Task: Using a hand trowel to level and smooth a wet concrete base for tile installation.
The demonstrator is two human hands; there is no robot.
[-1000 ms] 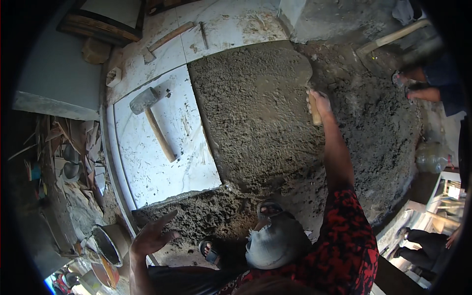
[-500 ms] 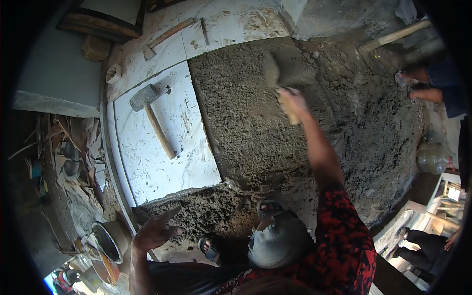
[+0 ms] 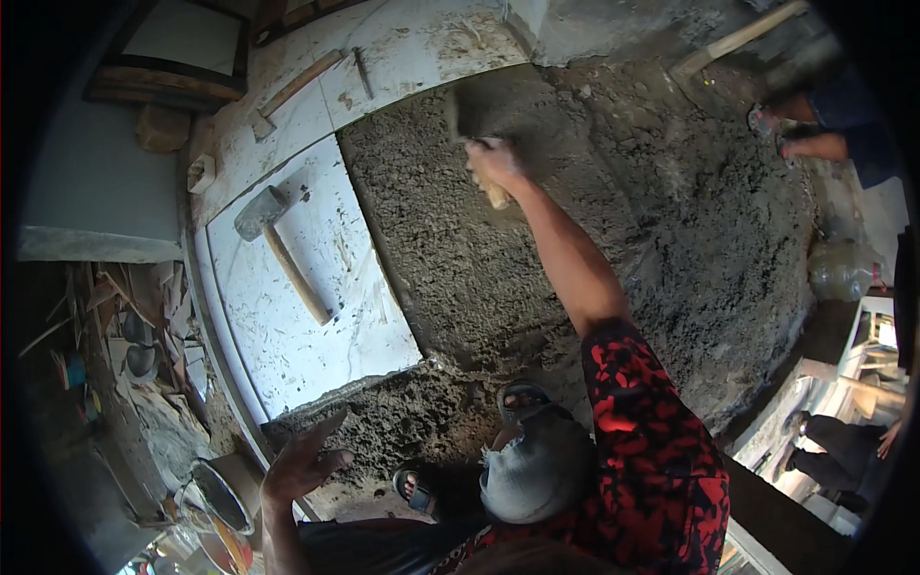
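My right hand [image 3: 494,165] is wrapped round the wooden handle of a trowel [image 3: 456,112], whose blade lies against the wet mortar bed [image 3: 450,230] near its far edge. The mortar is rough and dark grey, with a smoother patch beside the blade. My left hand [image 3: 305,467] hovers empty at the lower left, fingers stretched apart, over the near strip of mortar. Left of the bed, a rubber mallet [image 3: 280,251] with a wooden handle rests on a large white tile [image 3: 331,335].
A hammer [image 3: 295,94] and a thin metal tool [image 3: 363,75] lie on the far tiles. A bucket [image 3: 228,494] stands at lower left. At the right are a clear plastic jug [image 3: 843,270] and another person's legs [image 3: 824,144]. A long wooden handle [image 3: 743,38] slants at the back right.
My right hand has swept the trowel leftward and slightly away from me across the mortar. The view has shifted a little. My left hand stays spread in nearly the same place.
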